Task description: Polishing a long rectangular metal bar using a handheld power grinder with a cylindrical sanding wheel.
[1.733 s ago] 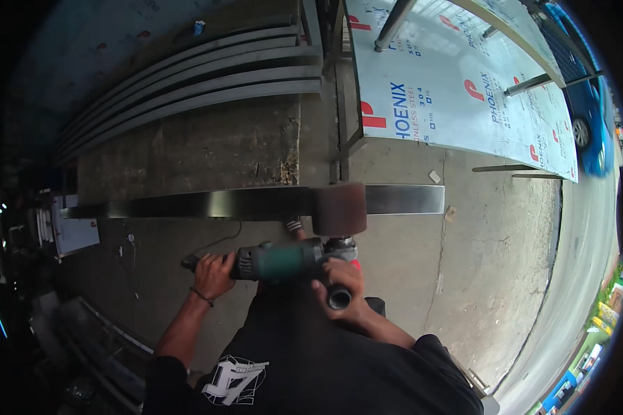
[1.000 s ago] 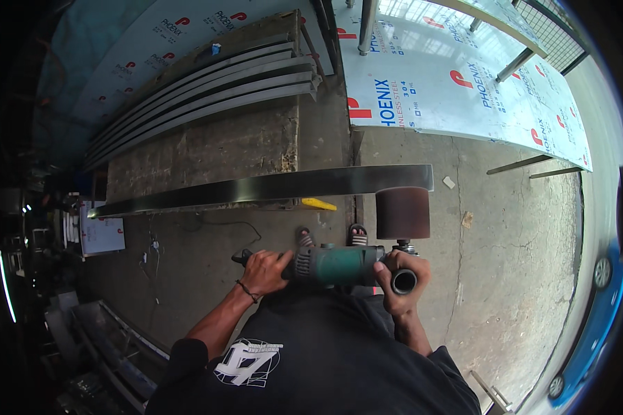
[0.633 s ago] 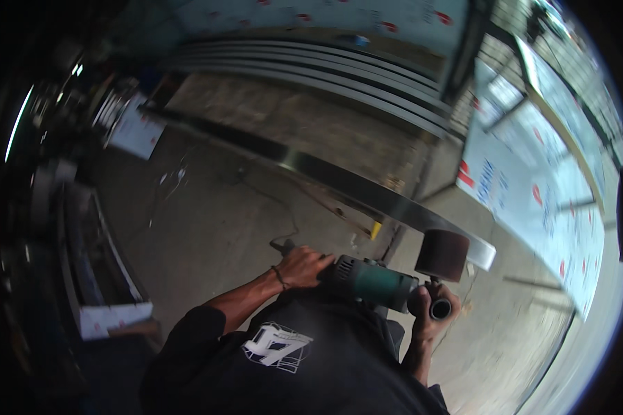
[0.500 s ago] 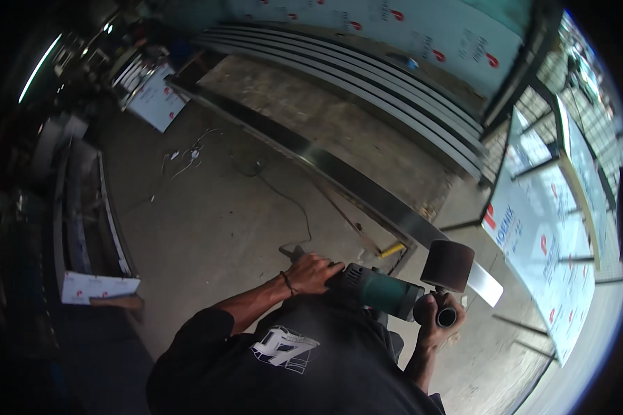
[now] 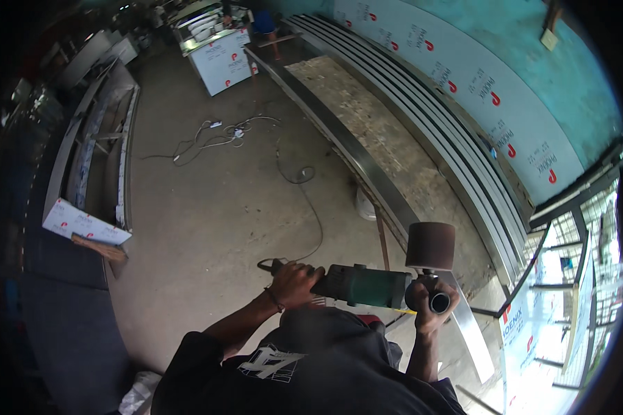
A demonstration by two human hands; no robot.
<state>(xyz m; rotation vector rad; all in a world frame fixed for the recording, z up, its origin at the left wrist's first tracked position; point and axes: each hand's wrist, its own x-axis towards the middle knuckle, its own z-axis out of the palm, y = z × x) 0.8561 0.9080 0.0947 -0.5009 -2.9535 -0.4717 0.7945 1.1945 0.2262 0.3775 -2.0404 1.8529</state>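
Both hands are closed around a green power polisher [image 5: 367, 287]: the left hand [image 5: 294, 282] grips its rear body, the right hand [image 5: 429, 308] wraps the tubular side handle [image 5: 438, 301]. Beyond the hands a long steel bar [image 5: 367, 181] runs away across the concrete floor [image 5: 208, 207], with a stack of steel strips [image 5: 457, 173] farther off to their right. Just above the right hand the brown sanding drum [image 5: 430, 245] sits over the bar; whether it touches is unclear. The power cord [image 5: 304, 187] trails forward from the left hand.

Judging from this, the drum could grab the bar's edge and kick the tool sideways if it tilts, and the loose cord could snag. The left forearm reaches forward, nearly straight; the right elbow is bent sharply, wrist upright.
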